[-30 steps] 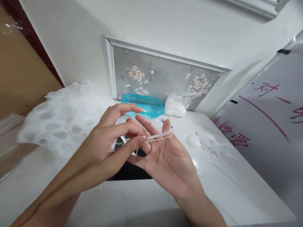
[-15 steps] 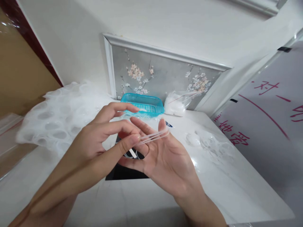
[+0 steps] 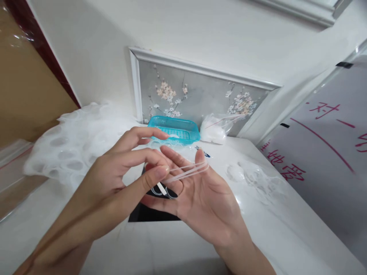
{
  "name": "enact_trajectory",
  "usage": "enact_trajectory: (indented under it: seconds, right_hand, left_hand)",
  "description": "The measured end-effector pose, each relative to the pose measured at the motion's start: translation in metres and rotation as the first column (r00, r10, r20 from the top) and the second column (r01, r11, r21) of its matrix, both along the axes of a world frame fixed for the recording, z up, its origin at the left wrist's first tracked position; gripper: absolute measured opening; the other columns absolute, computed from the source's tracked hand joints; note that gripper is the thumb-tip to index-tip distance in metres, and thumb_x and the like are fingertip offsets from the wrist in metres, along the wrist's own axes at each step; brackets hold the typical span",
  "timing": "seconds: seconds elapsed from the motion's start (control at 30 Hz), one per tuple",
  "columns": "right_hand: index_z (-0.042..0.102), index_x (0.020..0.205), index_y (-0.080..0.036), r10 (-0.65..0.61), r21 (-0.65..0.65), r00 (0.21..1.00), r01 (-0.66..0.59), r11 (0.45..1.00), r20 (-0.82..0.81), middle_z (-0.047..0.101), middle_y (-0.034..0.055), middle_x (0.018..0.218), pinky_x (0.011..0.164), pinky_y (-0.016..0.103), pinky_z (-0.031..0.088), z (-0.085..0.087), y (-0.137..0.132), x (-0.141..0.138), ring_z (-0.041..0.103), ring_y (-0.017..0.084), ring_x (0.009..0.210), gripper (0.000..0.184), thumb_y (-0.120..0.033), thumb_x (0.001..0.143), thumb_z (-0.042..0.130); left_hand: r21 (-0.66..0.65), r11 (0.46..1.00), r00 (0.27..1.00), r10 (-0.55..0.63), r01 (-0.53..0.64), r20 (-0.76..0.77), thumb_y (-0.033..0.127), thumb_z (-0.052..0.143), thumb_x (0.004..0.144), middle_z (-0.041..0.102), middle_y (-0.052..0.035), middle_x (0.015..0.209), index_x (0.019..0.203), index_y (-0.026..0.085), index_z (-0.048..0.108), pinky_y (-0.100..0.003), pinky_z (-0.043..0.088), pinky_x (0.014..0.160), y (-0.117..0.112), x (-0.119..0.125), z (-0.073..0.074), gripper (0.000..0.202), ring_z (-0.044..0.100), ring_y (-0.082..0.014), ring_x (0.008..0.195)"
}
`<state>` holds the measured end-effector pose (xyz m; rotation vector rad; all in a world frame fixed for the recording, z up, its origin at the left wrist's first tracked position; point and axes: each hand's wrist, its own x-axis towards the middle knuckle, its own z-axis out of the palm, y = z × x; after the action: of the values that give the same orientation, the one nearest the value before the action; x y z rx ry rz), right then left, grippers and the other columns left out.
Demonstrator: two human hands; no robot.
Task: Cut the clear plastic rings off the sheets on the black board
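On the near side of the blue tray (image 3: 179,122), the left hand (image 3: 120,177) pinches a whitish band (image 3: 187,174) between thumb and forefinger; the right hand (image 3: 205,198) is spread, the band looped round its thumb. Within the last second the hands have parted slightly; strands run longer, presumably tauter. Right of the tray sits a bag (image 3: 213,131).

From the head (one camera), the surface (image 3: 137,244) is viewed closely, forward and down, toward its far edge.
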<state>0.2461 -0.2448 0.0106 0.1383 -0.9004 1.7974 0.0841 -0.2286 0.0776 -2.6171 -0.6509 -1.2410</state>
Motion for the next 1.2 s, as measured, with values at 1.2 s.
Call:
enact_trajectory:
  seconds: [1.2]
  right_hand:
    - [0.074, 0.095, -0.022, -0.169, 0.217, 0.962, 0.122, 0.969, 0.213, 0.065, -0.0020, 0.072, 0.072, 0.025, 0.049, -0.004, 0.026, -0.011, 0.060, 0.011, 0.067, 0.020, -0.034, 0.078, 0.074]
  left_hand:
    - [-0.057, 0.998, 0.953, -0.036, 0.020, -0.300, 0.028, 0.072, 0.078, 0.037, 0.0059, 0.149, 0.066, 0.028, 0.072, -0.056, 0.039, 0.107, 0.016, -0.001, 0.002, 0.012, 0.025, -0.0361, 0.141]
